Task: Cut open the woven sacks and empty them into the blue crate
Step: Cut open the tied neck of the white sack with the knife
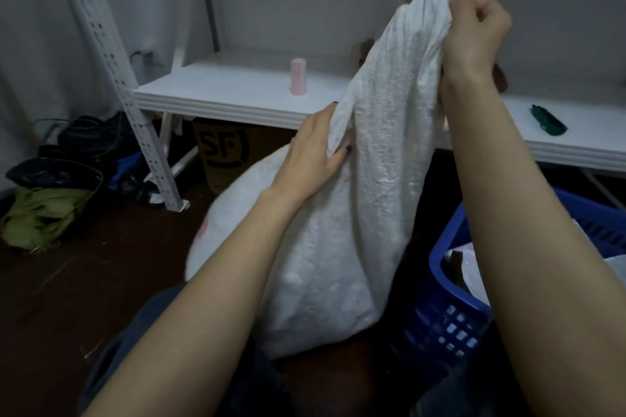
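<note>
Dark floor; woven sack, neck in right hand, left hand midway.

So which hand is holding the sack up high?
The right hand: it grips the bunched neck of the woven sack near the top. The left hand only pinches a fold lower down the side.

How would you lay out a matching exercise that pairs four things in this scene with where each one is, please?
Things:
1. woven sack
2. pink roll
3. cardboard box
4. blue crate

Places:
A. under the white shelf
B. standing on the white shelf
C. gripped by the left hand and the right hand
D. low at the right, beside the sack

Pairs: 1-C, 2-B, 3-A, 4-D
</note>
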Demonstrator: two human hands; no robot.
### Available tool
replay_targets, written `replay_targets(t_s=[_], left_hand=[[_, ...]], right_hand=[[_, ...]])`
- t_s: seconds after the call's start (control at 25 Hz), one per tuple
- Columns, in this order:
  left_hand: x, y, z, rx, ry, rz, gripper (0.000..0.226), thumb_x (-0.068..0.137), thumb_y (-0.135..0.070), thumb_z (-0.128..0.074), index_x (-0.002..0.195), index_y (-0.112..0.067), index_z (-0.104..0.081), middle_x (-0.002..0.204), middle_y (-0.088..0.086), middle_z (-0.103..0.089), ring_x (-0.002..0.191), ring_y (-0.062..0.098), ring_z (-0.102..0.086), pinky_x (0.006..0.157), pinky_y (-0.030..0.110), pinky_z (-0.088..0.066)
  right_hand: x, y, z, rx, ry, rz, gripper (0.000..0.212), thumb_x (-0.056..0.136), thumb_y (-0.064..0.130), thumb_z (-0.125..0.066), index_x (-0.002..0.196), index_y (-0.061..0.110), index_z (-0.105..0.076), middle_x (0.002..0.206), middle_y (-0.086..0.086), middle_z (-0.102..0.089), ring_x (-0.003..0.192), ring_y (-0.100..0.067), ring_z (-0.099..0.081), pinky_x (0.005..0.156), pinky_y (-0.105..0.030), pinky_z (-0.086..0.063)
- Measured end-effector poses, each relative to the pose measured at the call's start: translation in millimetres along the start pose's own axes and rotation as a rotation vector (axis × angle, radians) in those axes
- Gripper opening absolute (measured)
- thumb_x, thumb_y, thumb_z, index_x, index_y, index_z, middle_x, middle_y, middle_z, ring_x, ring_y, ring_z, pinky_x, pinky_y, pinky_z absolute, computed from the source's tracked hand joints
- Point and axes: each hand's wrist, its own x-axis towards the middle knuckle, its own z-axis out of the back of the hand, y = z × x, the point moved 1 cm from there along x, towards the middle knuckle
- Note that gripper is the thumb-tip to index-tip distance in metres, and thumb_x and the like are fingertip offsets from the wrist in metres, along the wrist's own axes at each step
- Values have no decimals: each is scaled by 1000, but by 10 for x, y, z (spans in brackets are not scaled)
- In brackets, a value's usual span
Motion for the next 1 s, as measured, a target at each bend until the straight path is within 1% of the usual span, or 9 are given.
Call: replay_targets(t_s=[0.08, 0.16, 0.24, 0.36, 0.56, 0.64, 0.76, 0.84, 1.0], left_hand=[[54, -63, -104, -59, 84, 10, 60, 84, -18, -55, 139, -3, -37, 135, 16, -48, 123, 31, -44, 93, 15, -25], [124, -117, -164, -170, 165, 171, 57, 81, -24, -57, 133, -8, -44, 131, 12, -52, 121, 27, -48, 89, 20, -32], [175, -192, -150, -413, 155, 367, 46, 82, -18, -65, 126, -14, -50, 123, 3, -59, 112, 18, -55, 88, 23, -39], [214, -284, -114, -619, 85, 363, 33, 80, -6, -64, 107, -23, -55, 102, -11, -61, 94, 2, -56, 85, 22, -42], [332, -199, -161, -489, -57, 274, 52, 83, -4, -52, 133, -18, -45, 134, -3, -48, 122, 9, -45, 98, 20, -36], [390, -128, -185, -448, -121, 204, 49, 85, -13, -53, 133, -23, -48, 134, -4, -47, 122, 7, -43, 98, 12, -33], [475, 41, -252, -267, -109, 200, 52, 85, -27, -63, 134, -30, -48, 138, 2, -38, 128, 10, -38, 93, 2, -27], [500, 160, -295, -290, -57, 199, 57, 84, -27, -66, 137, -31, -45, 140, 3, -31, 132, 14, -35, 97, 7, -29], [503, 330, -373, -341, 33, 189, 64, 83, -22, -68, 140, -28, -40, 131, -5, -28, 128, 9, -32, 89, -8, -23]], right_hand=[[-10, 33, 30, 59, 0, 10, 25, 86, 18, -64, 67, 16, -47, 66, 5, -47, 61, -7, -43, 60, -20, -39], [-88, -69, 19, 7, 63, 2, 29, 85, 16, -66, 64, 17, -47, 62, 5, -47, 60, -6, -41, 62, -21, -38], [-183, -254, 23, -49, 176, -73, 31, 86, 17, -67, 63, 18, -45, 59, 6, -45, 57, -5, -40, 61, -23, -38], [-237, -521, 105, -99, 315, -190, 27, 87, 26, -66, 70, 17, -47, 64, 5, -48, 59, -8, -44, 61, -26, -40], [-241, -934, 225, -188, 402, -314, 26, 85, 22, -70, 71, 15, -50, 64, 2, -52, 54, -4, -49, 54, -17, -41], [-273, -1029, 174, -197, 459, -304, 26, 83, 17, -72, 70, 13, -50, 65, 0, -53, 54, -4, -52, 55, -16, -44], [-282, -1060, 32, -235, 548, -301, 27, 83, 15, -72, 70, 11, -49, 64, -3, -53, 42, 4, -50, 45, -10, -38], [-257, -1071, 9, -203, 577, -328, 28, 83, 14, -72, 68, 12, -49, 62, -3, -53, 40, 4, -48, 43, -10, -36], [-230, -1173, 13, -108, 594, -517, 29, 84, 6, -69, 66, 11, -46, 47, 4, -54, 41, -1, -52, 47, -13, -41]])
